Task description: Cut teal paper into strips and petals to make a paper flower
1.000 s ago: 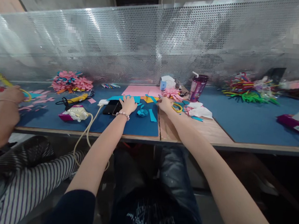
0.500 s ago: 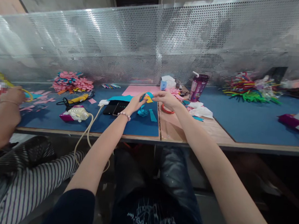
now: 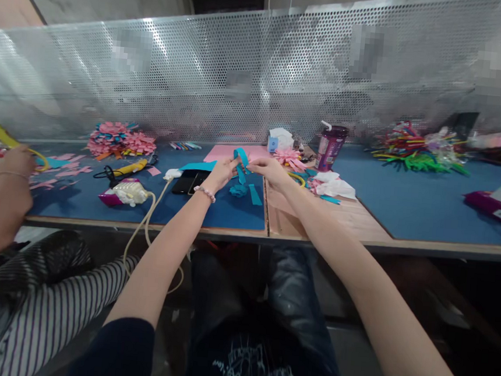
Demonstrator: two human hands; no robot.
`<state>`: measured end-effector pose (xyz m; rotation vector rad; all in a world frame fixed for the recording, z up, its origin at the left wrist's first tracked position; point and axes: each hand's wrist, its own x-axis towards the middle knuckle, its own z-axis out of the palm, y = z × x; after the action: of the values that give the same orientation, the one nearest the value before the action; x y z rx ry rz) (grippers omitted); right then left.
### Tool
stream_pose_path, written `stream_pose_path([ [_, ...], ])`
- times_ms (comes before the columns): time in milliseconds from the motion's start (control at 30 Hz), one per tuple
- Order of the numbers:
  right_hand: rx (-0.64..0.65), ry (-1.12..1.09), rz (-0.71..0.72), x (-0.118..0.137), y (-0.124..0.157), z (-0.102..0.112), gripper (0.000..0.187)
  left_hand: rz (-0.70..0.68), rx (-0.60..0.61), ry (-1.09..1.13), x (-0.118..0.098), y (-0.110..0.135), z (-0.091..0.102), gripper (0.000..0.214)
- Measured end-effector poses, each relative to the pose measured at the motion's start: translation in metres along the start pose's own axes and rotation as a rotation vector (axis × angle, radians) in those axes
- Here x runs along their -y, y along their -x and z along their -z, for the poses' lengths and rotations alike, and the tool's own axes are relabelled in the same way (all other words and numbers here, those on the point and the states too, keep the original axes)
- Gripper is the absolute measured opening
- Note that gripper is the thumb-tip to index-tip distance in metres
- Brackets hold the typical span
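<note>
My left hand (image 3: pixel 220 172) and my right hand (image 3: pixel 268 169) are raised a little above the blue mat (image 3: pixel 226 206), both pinching a strip of blue paper (image 3: pixel 241 159) that hangs curled between them. Below the strip lie a small blue paper flower (image 3: pixel 238 190) and a loose blue strip (image 3: pixel 256 195). A black phone (image 3: pixel 189 181) lies just left of my left hand. Pink paper sheets (image 3: pixel 231 151) lie behind the hands. A pink paper flower (image 3: pixel 288 157) and yellow-handled scissors (image 3: pixel 297 179) are by my right hand.
A purple drink cup (image 3: pixel 329 146) and crumpled white tissue (image 3: pixel 332 185) stand right of my hands. A glue gun (image 3: pixel 130 190) with its cable lies at the left. Another person's hand (image 3: pixel 13 161) works at far left. A perforated metal screen (image 3: pixel 260 77) backs the table.
My hands left the table, came together and lifted a blue paper strip between them. The other person's hand stayed at far left.
</note>
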<state>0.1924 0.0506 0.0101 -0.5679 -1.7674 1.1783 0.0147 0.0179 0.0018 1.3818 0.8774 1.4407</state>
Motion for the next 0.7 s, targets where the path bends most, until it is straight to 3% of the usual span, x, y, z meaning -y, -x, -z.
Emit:
stream_pose_path([
  [167,0.005,0.075,-0.051,-0.001,0.004,-0.009,0.035,-0.007,-0.013,0.075,-0.003,-0.001,-0.001,0.024],
  [300,-0.002,0.056,-0.096,-0.002,0.006,-0.015,0.035,-0.028,-0.051,-0.004,-0.005,0.0,-0.003,0.024],
  [467,-0.09,0.029,-0.099,-0.006,0.007,-0.024,0.025,-0.03,-0.085,-0.095,-0.007,0.001,-0.006,0.026],
  [700,-0.184,0.009,-0.091,-0.004,0.006,-0.02,0.018,0.024,-0.049,0.044,-0.006,0.003,-0.003,0.022],
])
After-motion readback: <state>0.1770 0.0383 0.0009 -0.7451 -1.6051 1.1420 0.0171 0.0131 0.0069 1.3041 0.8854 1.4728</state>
